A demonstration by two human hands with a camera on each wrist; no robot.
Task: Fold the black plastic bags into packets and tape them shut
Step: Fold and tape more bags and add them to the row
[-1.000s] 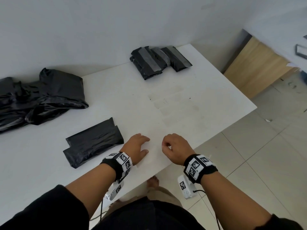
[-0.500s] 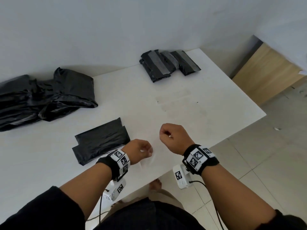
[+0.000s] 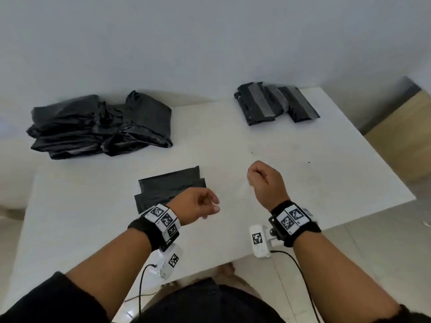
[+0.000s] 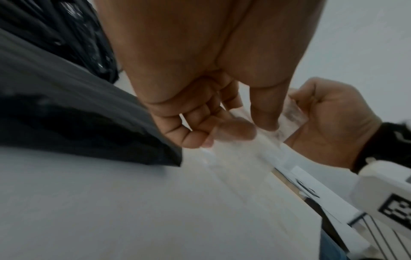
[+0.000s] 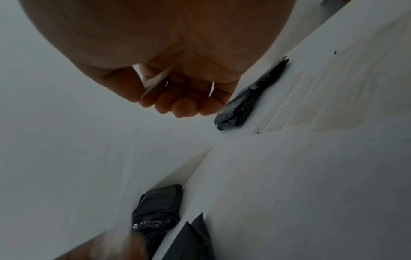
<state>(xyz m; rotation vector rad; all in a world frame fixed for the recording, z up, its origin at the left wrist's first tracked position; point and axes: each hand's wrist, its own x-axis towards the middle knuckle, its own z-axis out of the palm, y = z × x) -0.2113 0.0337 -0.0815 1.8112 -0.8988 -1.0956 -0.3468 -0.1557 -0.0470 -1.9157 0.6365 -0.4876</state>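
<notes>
Here, a big white table [image 3: 233,141] by a pale wall. At the far left, a heap of loose black bags [image 3: 100,127], shiny and crumpled, close to the wall. At the far right corner, a small bunch of taped packets [image 3: 275,102], black with grey strips on top, lying side by side and touching. Nearer, left of the middle, one folded bag [image 3: 168,185], flat and black, partly behind the left wrist.

Over the near part of the table, two hands up in the air, close but not touching. Between them, a strip of clear tape [image 4: 291,116], thin and hard to see in the head view, plainer in the left wrist view. Left hand [image 3: 198,205] just right of the folded bag, fingers [image 4: 193,130] curled in, thumb and first finger pinching one end of the tape. Right hand [image 3: 265,180] a bit farther out, fingers curled into a loose fist, thumb and first finger pinching the other end. On both wrists, black bands with black-and-white square marks, and small white cameras hanging below.
</notes>
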